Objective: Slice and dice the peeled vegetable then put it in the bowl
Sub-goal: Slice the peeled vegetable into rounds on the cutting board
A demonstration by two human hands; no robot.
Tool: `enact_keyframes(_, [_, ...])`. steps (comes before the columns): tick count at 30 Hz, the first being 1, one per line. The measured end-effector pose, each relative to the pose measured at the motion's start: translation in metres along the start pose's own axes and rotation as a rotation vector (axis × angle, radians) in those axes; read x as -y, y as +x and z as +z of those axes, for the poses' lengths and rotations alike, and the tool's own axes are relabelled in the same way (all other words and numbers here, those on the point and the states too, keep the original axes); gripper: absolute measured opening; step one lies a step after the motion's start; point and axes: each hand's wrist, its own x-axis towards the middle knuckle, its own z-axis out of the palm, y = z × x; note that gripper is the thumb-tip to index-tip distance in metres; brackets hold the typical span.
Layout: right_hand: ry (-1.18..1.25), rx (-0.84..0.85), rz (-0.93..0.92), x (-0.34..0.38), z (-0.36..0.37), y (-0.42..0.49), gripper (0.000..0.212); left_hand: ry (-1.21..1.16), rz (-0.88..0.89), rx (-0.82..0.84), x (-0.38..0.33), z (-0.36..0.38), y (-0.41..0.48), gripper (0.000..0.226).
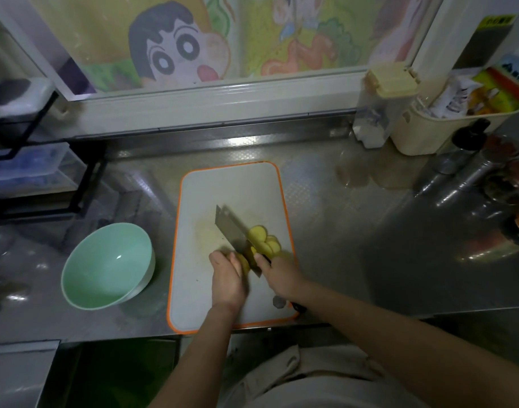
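Observation:
A white cutting board (223, 187) with an orange rim lies on the steel counter. On it, my left hand (227, 278) grips the uncut piece of a peeled yellow potato (244, 262). My right hand (278, 272) holds the handle of a cleaver (233, 231), whose blade stands against the potato just right of my left fingers. Several yellow slices (265, 241) lie fanned out to the right of the blade. A pale green bowl (105, 266) sits empty on the counter to the left of the board.
A black rack (46, 160) with plastic boxes stands at the back left. At the back right stand a clear container with a cream lid (384, 104), a cream tub of packets (458, 119) and bottles (470, 151). The counter's front edge runs just below the board.

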Motion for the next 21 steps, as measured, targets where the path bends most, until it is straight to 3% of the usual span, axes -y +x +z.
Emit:
enact_keyframes(5, [0.031,-0.04,-0.037,0.005,-0.011,-0.01,0.053,-0.005,0.015,-0.018,-0.001,0.002,-0.002,0.014])
enact_keyframes(21, [-0.077,0.093,-0.026,0.006,-0.033,-0.052,0.045,0.023,-0.002,-0.012,0.0,0.003,-0.002,0.017])
